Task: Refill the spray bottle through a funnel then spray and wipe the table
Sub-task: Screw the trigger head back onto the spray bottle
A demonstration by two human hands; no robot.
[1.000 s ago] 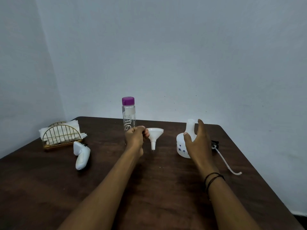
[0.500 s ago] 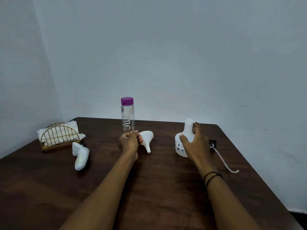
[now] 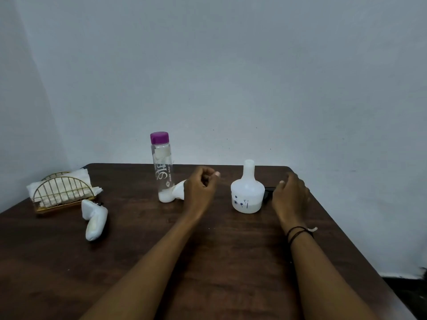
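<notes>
The white spray bottle (image 3: 247, 195), with its top off and a little liquid in the bottom, stands upright on the dark wooden table (image 3: 138, 250). My right hand (image 3: 291, 192) hovers just right of it, fingers apart, not touching. The white funnel (image 3: 179, 192) lies on its side against the foot of the clear water bottle (image 3: 161, 167), which has a purple cap. My left hand (image 3: 201, 188) is in front of the funnel, hiding part of it, fingers curled with nothing seen in them. The black spray head (image 3: 269, 192) lies mostly hidden behind my right hand.
A gold wire holder with white napkins (image 3: 60, 192) stands at the far left. A white handheld device (image 3: 93, 218) lies beside it. The spray head's tube end (image 3: 314, 229) shows by my right wrist. The table's right edge runs close to my right arm.
My left hand has laid the funnel down beside the water bottle and shifted right. My right hand has let go of the spray bottle's neck and drawn off to its right.
</notes>
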